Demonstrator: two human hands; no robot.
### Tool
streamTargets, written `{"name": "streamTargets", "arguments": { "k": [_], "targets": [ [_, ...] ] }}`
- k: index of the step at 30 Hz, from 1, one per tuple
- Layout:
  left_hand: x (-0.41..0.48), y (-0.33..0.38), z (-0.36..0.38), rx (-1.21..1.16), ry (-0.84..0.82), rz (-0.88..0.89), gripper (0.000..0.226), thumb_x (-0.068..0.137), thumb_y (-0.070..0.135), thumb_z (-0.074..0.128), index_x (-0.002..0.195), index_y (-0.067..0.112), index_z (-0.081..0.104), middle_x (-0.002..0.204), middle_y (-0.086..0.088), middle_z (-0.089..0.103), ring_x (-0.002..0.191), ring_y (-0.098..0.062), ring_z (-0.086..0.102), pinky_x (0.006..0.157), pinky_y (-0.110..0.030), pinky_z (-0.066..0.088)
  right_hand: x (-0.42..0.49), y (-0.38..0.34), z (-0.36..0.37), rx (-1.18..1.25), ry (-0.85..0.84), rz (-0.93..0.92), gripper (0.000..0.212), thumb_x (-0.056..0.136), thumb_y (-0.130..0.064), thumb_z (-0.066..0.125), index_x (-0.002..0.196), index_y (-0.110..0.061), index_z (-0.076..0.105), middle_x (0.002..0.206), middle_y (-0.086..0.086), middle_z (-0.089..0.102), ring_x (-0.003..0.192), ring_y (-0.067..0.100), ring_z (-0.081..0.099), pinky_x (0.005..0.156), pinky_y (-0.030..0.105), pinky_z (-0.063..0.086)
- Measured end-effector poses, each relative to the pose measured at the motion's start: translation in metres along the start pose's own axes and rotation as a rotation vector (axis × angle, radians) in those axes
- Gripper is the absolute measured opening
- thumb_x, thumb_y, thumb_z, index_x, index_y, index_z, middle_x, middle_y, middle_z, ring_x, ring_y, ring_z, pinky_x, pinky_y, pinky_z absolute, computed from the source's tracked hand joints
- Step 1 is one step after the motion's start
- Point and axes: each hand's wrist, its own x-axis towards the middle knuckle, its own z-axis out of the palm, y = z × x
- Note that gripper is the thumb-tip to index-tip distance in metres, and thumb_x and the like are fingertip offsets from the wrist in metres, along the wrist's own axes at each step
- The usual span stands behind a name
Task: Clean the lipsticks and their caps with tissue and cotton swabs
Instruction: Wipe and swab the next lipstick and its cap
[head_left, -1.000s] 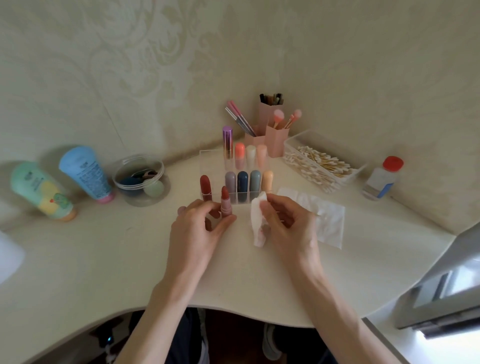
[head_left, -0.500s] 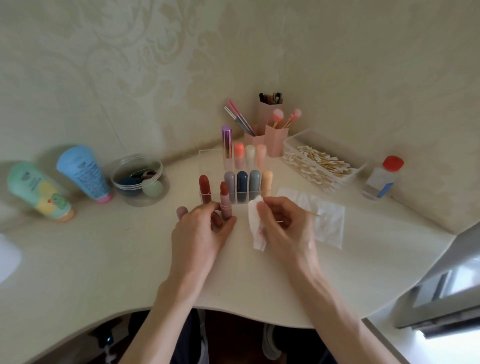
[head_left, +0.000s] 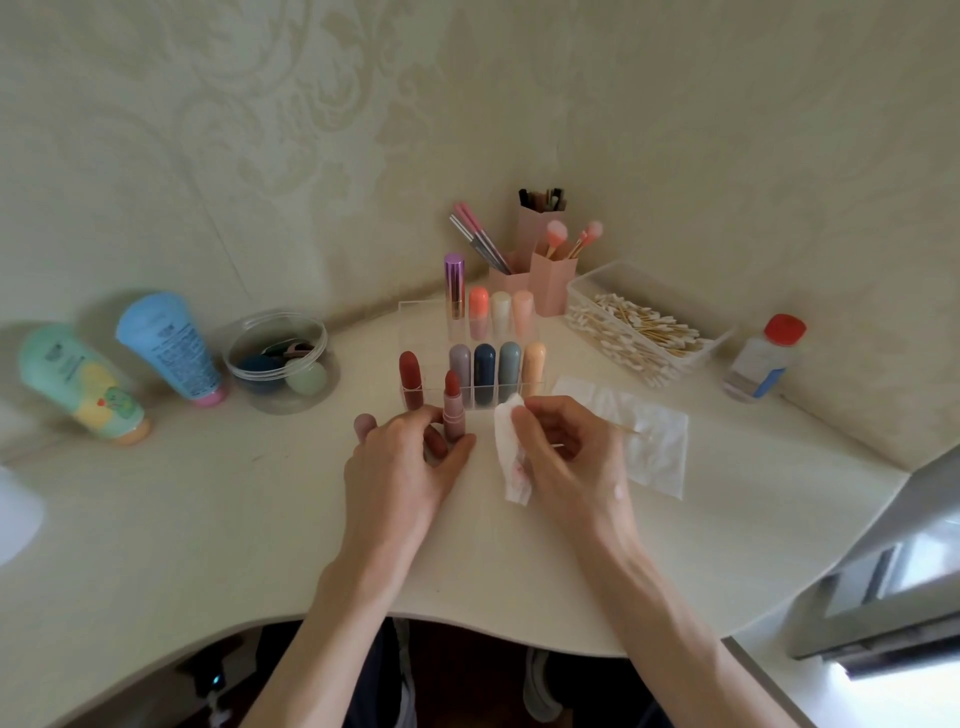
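Note:
My left hand (head_left: 404, 462) grips an uncapped lipstick (head_left: 453, 402) with a pink barrel and red bullet, held upright just above the table. A pinkish cap (head_left: 364, 425) pokes out behind the left fingers. My right hand (head_left: 563, 452) pinches a folded, red-stained tissue (head_left: 511, 457) and a cotton swab (head_left: 626, 429) whose stick points right. A dark red capped lipstick (head_left: 410, 378) stands in the clear organizer (head_left: 415, 317), which holds several more capped lipsticks. A flat tissue (head_left: 649, 439) lies to the right.
A clear box of cotton swabs (head_left: 639, 327) and pink brush holders (head_left: 550, 280) stand at the back right, with a red-capped bottle (head_left: 763, 358) beside them. Two tubes (head_left: 166, 348) and a round clear jar (head_left: 280, 358) stand at the left.
Both hands have stayed nearly in place; the lipstick sits slightly lower and closer to the tissue. The right hand's fingers have shifted a little on the tissue.

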Motion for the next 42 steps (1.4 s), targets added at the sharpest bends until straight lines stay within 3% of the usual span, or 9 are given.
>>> {"name": "streamTargets", "arguments": {
  "k": [6, 11, 15, 18, 21, 25, 31, 37, 42],
  "targets": [
    [-0.005, -0.001, -0.005, -0.052, 0.017, 0.026, 0.022, 0.085, 0.044, 0.078, 0.101, 0.033, 0.069, 0.072, 0.017, 0.061, 0.075, -0.013, 0.058, 0.062, -0.034, 0.050, -0.001, -0.001, 0.000, -0.003, -0.018, 0.039, 0.011, 0.098, -0.014, 0.070, 0.092, -0.019, 0.078, 0.073, 0.006, 0.071, 0.059, 0.008, 0.058, 0.055, 0.023, 0.047],
    [-0.019, -0.011, -0.016, -0.115, 0.053, 0.044, 0.038, 0.083, 0.033, 0.083, 0.118, 0.027, 0.069, 0.081, 0.017, 0.060, 0.071, -0.005, 0.061, 0.069, -0.035, 0.056, -0.001, -0.004, 0.001, -0.135, -0.036, 0.054, 0.020, 0.088, -0.009, 0.065, 0.075, -0.021, 0.072, 0.060, -0.013, 0.057, 0.061, 0.004, 0.048, 0.055, 0.018, 0.038],
    [-0.028, -0.021, -0.037, -0.122, 0.292, 0.072, 0.024, 0.089, 0.031, 0.078, 0.109, 0.022, 0.068, 0.080, 0.012, 0.058, 0.068, -0.005, 0.055, 0.066, -0.021, 0.047, -0.004, -0.005, 0.004, -0.180, -0.143, 0.028, 0.015, 0.089, -0.014, 0.067, 0.075, -0.020, 0.069, 0.061, -0.012, 0.056, 0.062, 0.005, 0.049, 0.058, 0.021, 0.040],
    [-0.020, -0.036, -0.043, -0.010, 0.391, 0.053, 0.040, 0.093, 0.029, 0.077, 0.128, 0.014, 0.067, 0.104, -0.001, 0.056, 0.080, -0.008, 0.050, 0.072, -0.025, 0.045, -0.008, -0.004, 0.007, -0.176, -0.213, -0.039, 0.012, 0.090, -0.022, 0.068, 0.079, -0.022, 0.069, 0.062, -0.012, 0.056, 0.061, 0.006, 0.050, 0.059, 0.024, 0.042],
    [-0.011, -0.049, -0.040, 0.033, 0.260, 0.010, 0.045, 0.092, 0.038, 0.075, 0.132, 0.019, 0.069, 0.118, -0.001, 0.055, 0.089, -0.014, 0.056, 0.076, -0.030, 0.047, -0.011, -0.003, 0.008, -0.218, -0.271, -0.124, 0.006, 0.092, -0.029, 0.069, 0.090, -0.028, 0.075, 0.073, -0.012, 0.070, 0.069, 0.005, 0.065, 0.063, 0.023, 0.050],
    [-0.008, -0.048, -0.040, -0.048, 0.216, 0.003, 0.016, 0.092, 0.034, 0.075, 0.105, 0.024, 0.074, 0.096, 0.014, 0.064, 0.074, -0.009, 0.057, 0.073, -0.032, 0.051, -0.013, 0.000, 0.009, -0.228, -0.338, -0.142, 0.009, 0.095, -0.026, 0.076, 0.103, -0.031, 0.077, 0.081, -0.015, 0.072, 0.080, 0.006, 0.072, 0.073, 0.019, 0.053],
    [-0.021, -0.032, -0.065, -0.914, -0.145, -0.208, 0.021, 0.099, 0.024, 0.065, 0.107, 0.008, 0.077, 0.090, 0.001, 0.076, 0.063, -0.016, 0.053, 0.059, -0.016, 0.045, -0.019, -0.005, 0.011, -0.091, -0.346, -0.195, 0.015, 0.087, -0.021, 0.086, 0.099, -0.027, 0.078, 0.083, -0.010, 0.075, 0.078, 0.006, 0.070, 0.073, 0.010, 0.050],
    [-0.029, -0.031, -0.067, -0.966, -0.293, -0.212, 0.025, 0.096, 0.022, 0.065, 0.112, 0.006, 0.075, 0.087, -0.008, 0.071, 0.058, -0.018, 0.051, 0.054, -0.013, 0.042, -0.024, -0.007, 0.014, -0.065, -0.169, -0.402, 0.013, 0.085, -0.014, 0.087, 0.096, -0.019, 0.080, 0.084, -0.011, 0.075, 0.078, 0.008, 0.070, 0.074, 0.012, 0.048],
    [-0.028, -0.030, -0.067, -0.987, -0.322, -0.189, 0.023, 0.095, 0.020, 0.066, 0.111, 0.006, 0.075, 0.085, -0.011, 0.070, 0.057, -0.018, 0.055, 0.052, -0.013, 0.040, -0.021, -0.002, 0.017, -0.056, -0.230, -0.500, 0.016, 0.085, -0.012, 0.087, 0.101, -0.011, 0.083, 0.100, -0.005, 0.077, 0.093, 0.011, 0.074, 0.082, 0.017, 0.052]
  ]
}}
